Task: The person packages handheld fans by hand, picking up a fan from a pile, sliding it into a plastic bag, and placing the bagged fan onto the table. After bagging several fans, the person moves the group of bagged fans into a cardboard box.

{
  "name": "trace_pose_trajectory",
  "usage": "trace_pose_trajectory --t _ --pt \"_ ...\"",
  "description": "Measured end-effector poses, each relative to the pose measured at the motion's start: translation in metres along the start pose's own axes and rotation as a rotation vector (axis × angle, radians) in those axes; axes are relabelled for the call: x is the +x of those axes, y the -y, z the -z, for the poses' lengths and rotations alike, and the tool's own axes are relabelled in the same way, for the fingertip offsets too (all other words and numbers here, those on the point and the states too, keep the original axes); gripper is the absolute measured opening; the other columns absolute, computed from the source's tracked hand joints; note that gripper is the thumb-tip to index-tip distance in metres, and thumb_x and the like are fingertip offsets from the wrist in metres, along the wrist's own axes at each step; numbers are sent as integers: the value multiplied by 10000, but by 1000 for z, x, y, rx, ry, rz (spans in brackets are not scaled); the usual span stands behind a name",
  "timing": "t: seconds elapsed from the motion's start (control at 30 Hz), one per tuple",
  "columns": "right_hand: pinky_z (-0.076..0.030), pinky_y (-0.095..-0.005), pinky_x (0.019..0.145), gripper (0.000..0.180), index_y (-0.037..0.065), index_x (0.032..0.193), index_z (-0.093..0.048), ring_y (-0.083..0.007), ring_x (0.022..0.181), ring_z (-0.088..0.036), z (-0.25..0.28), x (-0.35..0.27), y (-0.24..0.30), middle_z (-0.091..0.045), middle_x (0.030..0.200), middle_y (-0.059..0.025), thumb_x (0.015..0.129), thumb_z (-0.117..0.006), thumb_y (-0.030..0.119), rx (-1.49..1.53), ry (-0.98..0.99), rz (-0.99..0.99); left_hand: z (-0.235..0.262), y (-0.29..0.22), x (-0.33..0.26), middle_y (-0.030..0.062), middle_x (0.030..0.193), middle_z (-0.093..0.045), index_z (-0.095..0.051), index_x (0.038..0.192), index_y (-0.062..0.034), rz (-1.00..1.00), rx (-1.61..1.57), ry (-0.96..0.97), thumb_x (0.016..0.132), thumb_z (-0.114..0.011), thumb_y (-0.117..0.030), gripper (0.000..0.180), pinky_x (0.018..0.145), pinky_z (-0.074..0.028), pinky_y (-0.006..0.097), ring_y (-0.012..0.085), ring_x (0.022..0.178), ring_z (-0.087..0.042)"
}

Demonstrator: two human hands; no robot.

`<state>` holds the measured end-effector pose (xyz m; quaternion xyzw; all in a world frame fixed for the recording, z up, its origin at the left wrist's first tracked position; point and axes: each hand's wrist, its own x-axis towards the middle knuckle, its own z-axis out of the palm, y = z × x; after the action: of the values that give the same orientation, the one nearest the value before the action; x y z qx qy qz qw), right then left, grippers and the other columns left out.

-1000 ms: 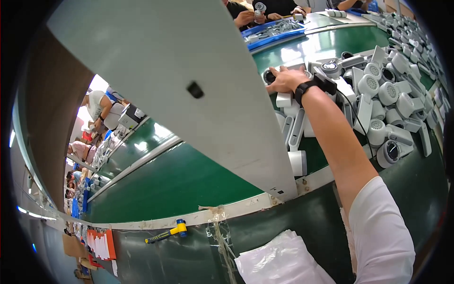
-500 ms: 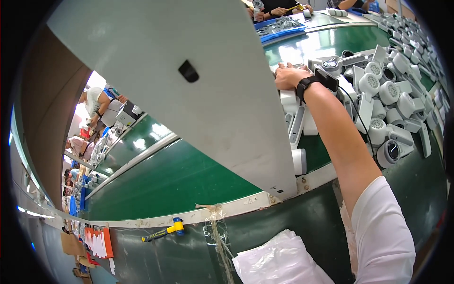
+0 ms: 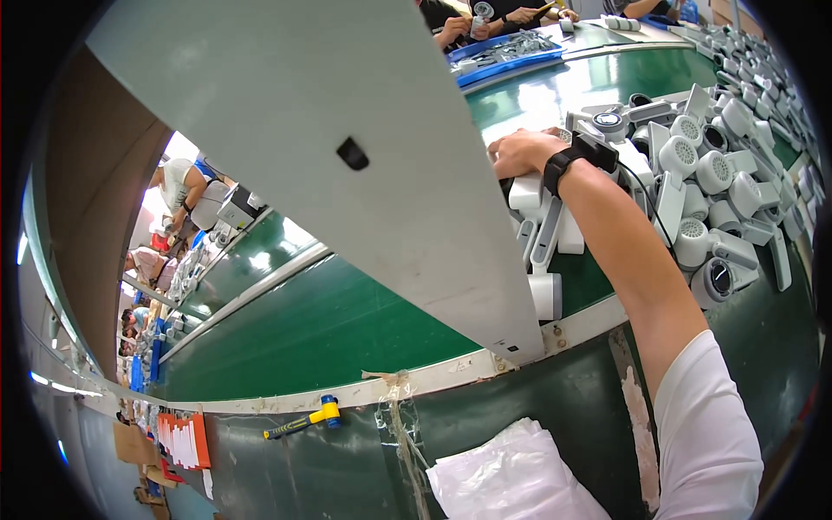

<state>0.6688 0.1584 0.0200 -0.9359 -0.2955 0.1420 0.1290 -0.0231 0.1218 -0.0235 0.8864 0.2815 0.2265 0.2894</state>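
While the forearm is stretching up and away from the lower right edge, the right hand (image 3: 518,152) is lying palm-down on a pile of white plastic housings (image 3: 548,221) at the near side of the green conveyor belt (image 3: 329,321). A black wristband (image 3: 562,165) is sitting on the wrist, and a white sleeve (image 3: 711,433) is covering the upper arm. The arm is running nearly straight, with the elbow low and the hand farthest from the body. Its fingers are curling leftward and passing behind the edge of a large grey panel (image 3: 286,130), so whether they are spread or closed on a part cannot be told.

Right under the palm, a boxy white piece is lying, and below it a long, narrow housing with a grey slot is running with its long axis roughly toward and away from the person, tilting slightly. These pieces are touching the heel of the hand, just below the fingers.

To the right, round white grilled shells (image 3: 693,156) are piling up across the belt. A yellow and blue mallet (image 3: 305,420) is resting on the near ledge, and a crumpled white plastic bag (image 3: 511,477) is lying at the bottom. Across the belt, another person's hands (image 3: 485,22) are working over a blue tray (image 3: 503,56). The left hand is not showing anywhere.
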Motion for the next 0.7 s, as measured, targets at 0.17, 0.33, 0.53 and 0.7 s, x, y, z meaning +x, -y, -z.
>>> trace_pose_trajectory --t 0.17,0.33,0.53,0.7 --pt "-255 -749 952 852 229 1242 -630 -326 1209 -550 8 -50 48 -616 1284 -53 557 -721 728 -161 128 41 -7 34 -24 158 801 -637 -677 860 7 -111 18 -153 758 -685 -84 138 713 -493 385 320 791 -613" --pt "-242 -760 962 943 229 1318 -562 -347 1252 -511 -1 -88 49 -585 1327 -63 561 -693 775 -187 200 77 -7 -5 6 177 819 -623 -661 846 21 -89 -36 -148 800 -662 -68 100 715 -494 373 305 784 -600" --pt "-317 -670 934 913 190 1339 -539 -342 1218 -544 -3 -135 53 -591 1310 -97 660 -596 799 -255 240 76 -11 15 -8 168 879 -609 -646 864 -8 15 -77 -157 823 -636 -43 55 746 -493 393 330 795 -584" --pt "-278 -633 980 904 112 1323 -546 -325 1154 -590 -2 -162 35 -642 1214 -144 717 -542 784 -310 102 61 -14 11 -6 162 894 -612 -633 864 1 5 -137 -217 846 -643 -68 71 747 -491 397 336 800 -582"
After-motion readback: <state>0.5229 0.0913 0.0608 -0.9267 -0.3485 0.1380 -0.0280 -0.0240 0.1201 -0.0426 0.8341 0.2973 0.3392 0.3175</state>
